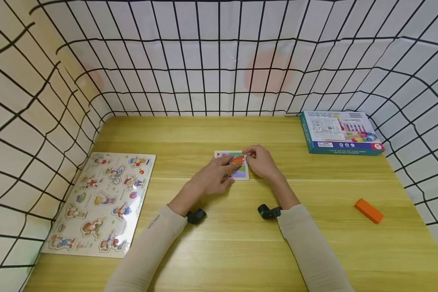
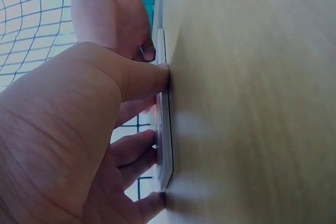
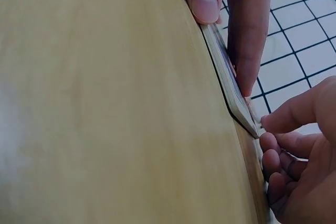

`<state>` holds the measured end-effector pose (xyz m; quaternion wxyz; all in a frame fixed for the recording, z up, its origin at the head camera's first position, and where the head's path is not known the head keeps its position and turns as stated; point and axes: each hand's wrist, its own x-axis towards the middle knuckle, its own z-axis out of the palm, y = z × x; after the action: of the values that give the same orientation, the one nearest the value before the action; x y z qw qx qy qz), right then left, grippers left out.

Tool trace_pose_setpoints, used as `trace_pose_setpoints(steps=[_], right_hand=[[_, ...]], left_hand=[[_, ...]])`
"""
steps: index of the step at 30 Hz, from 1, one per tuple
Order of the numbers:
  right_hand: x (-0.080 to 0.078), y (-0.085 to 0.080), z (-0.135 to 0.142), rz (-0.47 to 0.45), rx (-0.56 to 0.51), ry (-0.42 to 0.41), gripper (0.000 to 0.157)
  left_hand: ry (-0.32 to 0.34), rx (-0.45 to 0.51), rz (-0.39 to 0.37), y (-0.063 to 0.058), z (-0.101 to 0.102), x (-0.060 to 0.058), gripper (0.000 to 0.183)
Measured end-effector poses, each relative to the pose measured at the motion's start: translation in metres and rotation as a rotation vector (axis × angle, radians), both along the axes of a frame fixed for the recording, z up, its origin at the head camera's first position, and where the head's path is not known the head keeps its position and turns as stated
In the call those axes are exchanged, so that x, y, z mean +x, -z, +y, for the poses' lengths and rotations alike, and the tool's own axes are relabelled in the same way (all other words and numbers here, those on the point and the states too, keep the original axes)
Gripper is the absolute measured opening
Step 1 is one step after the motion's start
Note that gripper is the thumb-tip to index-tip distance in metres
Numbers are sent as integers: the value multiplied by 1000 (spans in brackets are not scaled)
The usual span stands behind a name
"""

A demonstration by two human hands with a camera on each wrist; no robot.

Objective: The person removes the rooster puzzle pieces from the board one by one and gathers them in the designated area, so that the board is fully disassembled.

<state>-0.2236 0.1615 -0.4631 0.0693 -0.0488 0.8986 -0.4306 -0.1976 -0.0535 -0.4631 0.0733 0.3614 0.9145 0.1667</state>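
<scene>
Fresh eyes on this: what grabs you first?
The two hands mid-table: the left hand spread over a small colourful picture board, the right hand at its right edge. Then the bright orange block alone on the right side. The large board of cartoon figures at the left draws the eye next.

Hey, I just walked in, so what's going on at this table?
A person is working with both hands on a small picture board, which lies flat on the wooden table. The left hand is spread over it, while the right hand is at its far right corner, fingers curled; whether they pinch it isn't clear. Off to the left lies a larger picture puzzle; to the right are a box and an orange block.
</scene>
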Motion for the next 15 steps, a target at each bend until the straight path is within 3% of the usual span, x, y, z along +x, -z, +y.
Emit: trace_pose_setpoints(steps=[15], right_hand=[[0,3,1,12,-83,-25,28]], left_hand=[[2,8,-9,1,0,0,56]])
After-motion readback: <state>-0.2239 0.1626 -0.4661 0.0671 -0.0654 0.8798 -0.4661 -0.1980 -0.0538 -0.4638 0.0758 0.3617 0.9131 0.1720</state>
